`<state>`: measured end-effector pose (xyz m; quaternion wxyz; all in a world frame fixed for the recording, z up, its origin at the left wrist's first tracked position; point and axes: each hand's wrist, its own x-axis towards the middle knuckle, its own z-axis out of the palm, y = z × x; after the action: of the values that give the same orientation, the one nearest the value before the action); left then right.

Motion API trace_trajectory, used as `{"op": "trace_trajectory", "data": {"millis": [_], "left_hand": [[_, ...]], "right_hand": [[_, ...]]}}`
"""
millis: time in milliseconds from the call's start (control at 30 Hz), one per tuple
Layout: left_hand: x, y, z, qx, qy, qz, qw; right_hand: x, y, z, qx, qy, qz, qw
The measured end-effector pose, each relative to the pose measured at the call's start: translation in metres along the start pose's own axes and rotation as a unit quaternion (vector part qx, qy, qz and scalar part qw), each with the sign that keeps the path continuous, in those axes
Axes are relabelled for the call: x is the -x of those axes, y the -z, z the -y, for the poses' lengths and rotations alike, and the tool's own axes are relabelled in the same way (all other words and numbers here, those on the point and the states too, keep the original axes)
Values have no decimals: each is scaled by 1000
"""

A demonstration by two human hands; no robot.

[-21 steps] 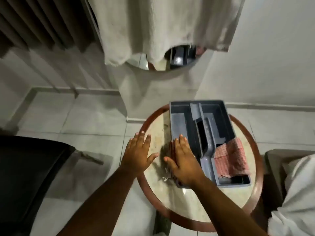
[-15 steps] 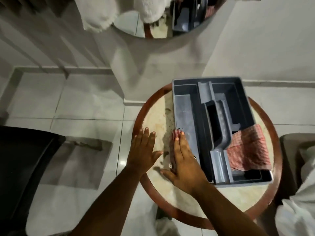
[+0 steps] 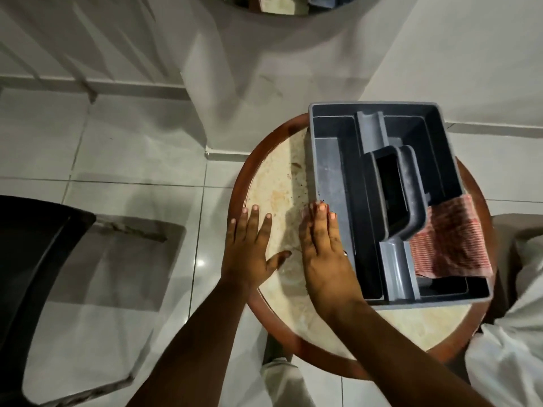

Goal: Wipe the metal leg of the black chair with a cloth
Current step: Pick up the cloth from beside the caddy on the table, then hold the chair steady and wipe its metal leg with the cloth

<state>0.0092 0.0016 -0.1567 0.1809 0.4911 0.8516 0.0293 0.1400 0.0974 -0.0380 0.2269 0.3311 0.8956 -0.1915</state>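
Note:
The black chair (image 3: 32, 259) stands at the left edge, and its rusty metal leg (image 3: 132, 232) runs along the floor beside the seat. A red checked cloth (image 3: 449, 245) hangs over the right compartment of a grey caddy (image 3: 332, 177) on the round table (image 3: 244, 177). My left hand (image 3: 249, 248) lies flat on the tabletop with its fingers spread, holding nothing. My right hand (image 3: 323, 251) lies palm down against the caddy's left wall. A pinkish sliver shows at its fingertips. Both hands are far from the chair leg.
White tiled floor (image 3: 117, 148) lies between the chair and the table. A white wall corner (image 3: 235, 83) stands behind the table, with a round mirror (image 3: 264, 7) above. Pale fabric (image 3: 511, 348) sits at the right edge.
The view has tipped downward, so the hanging towel and most of the mirror have left the frame. Both hands stay flat on the tabletop in about the same place.

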Motion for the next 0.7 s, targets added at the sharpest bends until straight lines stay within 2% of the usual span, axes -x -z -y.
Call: {"op": "trace_trajectory", "data": {"millis": [67, 233, 367, 467, 633, 700], "left_hand": [[-2, 4, 2, -15, -6, 28, 999], [18, 30, 25, 21, -11, 42, 999], [52, 77, 80, 17, -3, 18, 1000], [78, 115, 133, -1, 29, -11, 1000], [125, 164, 227, -21, 74, -22, 997], [138, 172, 266, -31, 85, -22, 996]], "right_hand": [[1, 2, 1, 20, -4, -12, 1000], [17, 26, 19, 3, -24, -66, 998], [28, 54, 56, -134, -52, -172, 975], [32, 65, 102, -312, -96, -234, 916], [21, 58, 208, -570, -166, -211, 776], [6, 44, 251, -619, -167, -182, 745]]}}
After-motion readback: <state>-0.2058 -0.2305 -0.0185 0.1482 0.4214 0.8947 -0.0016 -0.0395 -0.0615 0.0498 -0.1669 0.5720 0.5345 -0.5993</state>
